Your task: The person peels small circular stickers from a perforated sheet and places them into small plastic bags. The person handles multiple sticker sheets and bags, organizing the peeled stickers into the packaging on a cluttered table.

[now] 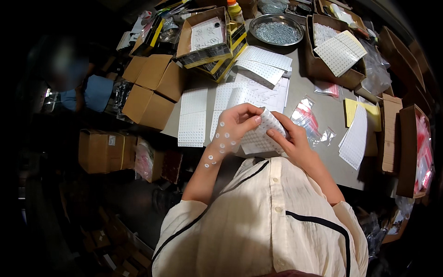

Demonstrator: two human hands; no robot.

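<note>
A curled white sheet of small round stickers (273,121) is between my two hands, above the near edge of the table. My left hand (236,123) is closed in a pinch at the sheet's upper left edge. Several loose round stickers (226,135) are stuck on the back of that hand and down the wrist. My right hand (295,141) grips the sheet's right side, thumb in front and fingers behind. Whether a single sticker sits between the left fingertips is too small to tell. More sticker sheets (192,115) lie flat left of my hands.
Behind my hands stand a steel bowl of small metal parts (277,31), an open carton (203,53) and a brown box (311,64). Small clear plastic bags (305,117) and another sticker sheet (354,138) lie to the right. Cardboard boxes (152,87) stand left; a person in blue (97,92) is beyond.
</note>
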